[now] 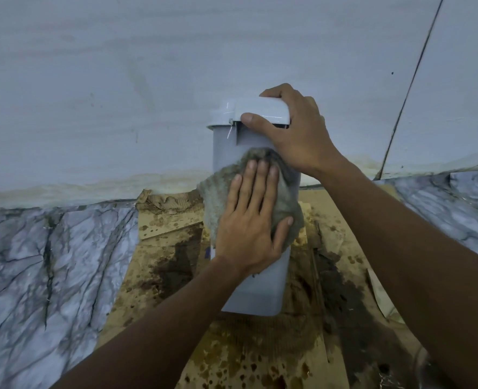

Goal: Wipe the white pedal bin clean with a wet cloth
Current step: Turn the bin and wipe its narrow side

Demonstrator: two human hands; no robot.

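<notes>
Right hand [296,136] grips bin lid end, thumb in front. Left hand [253,220] presses grey cloth [285,197] flat on white pedal bin [257,287] — bin on stained cardboard [260,357] by wall. Risk: hard push tips bin, wet cloth slips.

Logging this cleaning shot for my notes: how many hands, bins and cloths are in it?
hands: 2 (left hand, right hand)
pedal bin: 1
cloth: 1
total: 4
</notes>
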